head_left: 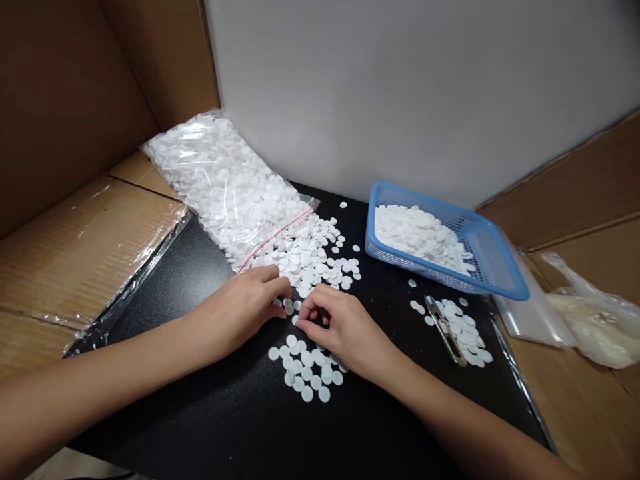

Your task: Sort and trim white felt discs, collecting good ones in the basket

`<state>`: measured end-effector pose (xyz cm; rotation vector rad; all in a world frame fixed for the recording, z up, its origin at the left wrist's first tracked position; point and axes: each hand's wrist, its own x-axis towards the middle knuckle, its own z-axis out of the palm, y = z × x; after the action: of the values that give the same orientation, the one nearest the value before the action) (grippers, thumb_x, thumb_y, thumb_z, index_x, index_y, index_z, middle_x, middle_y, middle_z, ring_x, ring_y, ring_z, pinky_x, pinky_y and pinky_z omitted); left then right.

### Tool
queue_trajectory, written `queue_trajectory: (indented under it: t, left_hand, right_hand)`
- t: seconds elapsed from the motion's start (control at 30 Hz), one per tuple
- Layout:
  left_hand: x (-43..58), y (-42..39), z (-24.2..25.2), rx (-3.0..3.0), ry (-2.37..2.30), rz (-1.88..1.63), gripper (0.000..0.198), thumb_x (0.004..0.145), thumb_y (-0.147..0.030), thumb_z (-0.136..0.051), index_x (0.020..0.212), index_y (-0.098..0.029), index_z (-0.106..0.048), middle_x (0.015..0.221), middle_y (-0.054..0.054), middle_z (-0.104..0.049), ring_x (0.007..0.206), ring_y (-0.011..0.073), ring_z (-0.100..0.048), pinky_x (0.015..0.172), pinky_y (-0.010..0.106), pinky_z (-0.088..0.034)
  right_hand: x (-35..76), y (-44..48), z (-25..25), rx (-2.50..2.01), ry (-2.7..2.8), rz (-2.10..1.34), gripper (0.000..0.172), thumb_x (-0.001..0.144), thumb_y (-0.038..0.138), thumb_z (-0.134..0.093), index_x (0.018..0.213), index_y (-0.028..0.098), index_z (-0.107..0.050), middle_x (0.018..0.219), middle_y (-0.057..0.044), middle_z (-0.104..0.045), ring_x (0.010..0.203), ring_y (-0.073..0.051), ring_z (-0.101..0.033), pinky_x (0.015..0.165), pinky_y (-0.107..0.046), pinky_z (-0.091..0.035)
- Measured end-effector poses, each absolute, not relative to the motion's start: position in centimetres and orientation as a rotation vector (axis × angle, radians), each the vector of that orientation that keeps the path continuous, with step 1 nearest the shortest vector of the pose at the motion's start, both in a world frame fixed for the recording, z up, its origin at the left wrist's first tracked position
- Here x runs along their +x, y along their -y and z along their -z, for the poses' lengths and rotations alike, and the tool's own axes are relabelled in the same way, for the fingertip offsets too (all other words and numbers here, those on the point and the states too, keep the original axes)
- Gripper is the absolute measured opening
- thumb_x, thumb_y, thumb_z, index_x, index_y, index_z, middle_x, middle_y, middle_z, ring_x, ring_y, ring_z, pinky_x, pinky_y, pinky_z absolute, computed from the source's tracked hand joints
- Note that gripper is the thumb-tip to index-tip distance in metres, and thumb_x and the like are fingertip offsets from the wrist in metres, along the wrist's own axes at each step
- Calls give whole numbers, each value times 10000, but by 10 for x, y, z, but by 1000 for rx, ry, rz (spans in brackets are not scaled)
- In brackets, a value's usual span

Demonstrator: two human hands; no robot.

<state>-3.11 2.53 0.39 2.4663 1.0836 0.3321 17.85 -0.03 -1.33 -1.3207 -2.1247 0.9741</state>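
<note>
My left hand (245,303) is low over the black table, its fingers bent and a gap showing between thumb and forefinger. A few loose white discs (289,309) lie at its fingertips. Close beside it, my right hand (345,323) has thumb and forefinger drawn together at a small white disc (295,321); the other fingers are curled in. A pile of white discs (315,383) is spread nearer to me, partly under the right hand. Beyond both hands, more discs (305,260) spill from the mouth of a clear zip bag (225,180) full of them.
A blue plastic basket (500,267) with white discs in it stands at the back right. Thread snips (445,333) lie against a small heap of discs (470,337). Clear plastic bags (595,320) lie on cardboard at the right. Cardboard and a pale wall surround the black table (225,413).
</note>
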Motion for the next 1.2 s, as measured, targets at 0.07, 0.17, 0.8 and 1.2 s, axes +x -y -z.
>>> queue_trajectory:
  t: [0.07, 0.17, 0.8, 1.2]
  left_hand:
    - [-29, -28, 1, 2527, -1054, -295, 96, 876, -83, -652, 879, -173, -621, 857, 10, -571, 732, 181, -580, 638, 277, -401]
    - [-26, -27, 8, 2645, -953, -322, 107, 925, -116, -616, 827, -158, -623, 812, 15, -558, 719, 185, -550, 627, 287, -391]
    - [-43, -36, -7, 2214, -1072, -352, 149, 941, -175, -570, 813, -186, -647, 799, -3, -648, 751, 156, -597, 684, 248, -419]
    - [-50, -37, -6, 2247, -1097, -307, 86, 913, -135, -612, 896, -193, -674, 889, 10, -623, 798, 167, -598, 696, 256, -421]
  right_hand:
    - [181, 2, 14, -1314, 2110, -951, 219, 801, 10, -681, 740, 205, -600, 772, 31, -569, 693, -128, -544, 616, -241, -434]
    - [184, 4, 17, -1303, 2111, -924, 192, 823, 35, -680, 784, 206, -602, 782, 26, -565, 715, -139, -547, 631, -253, -441]
    - [180, 4, 13, -1384, 2191, -846, 134, 855, 96, -682, 839, 214, -618, 815, 28, -618, 754, -150, -591, 768, -332, -414]
    - [184, 4, 13, -1211, 2351, -561, 177, 849, 51, -592, 798, 216, -553, 771, 7, -582, 766, -182, -546, 731, -343, -361]
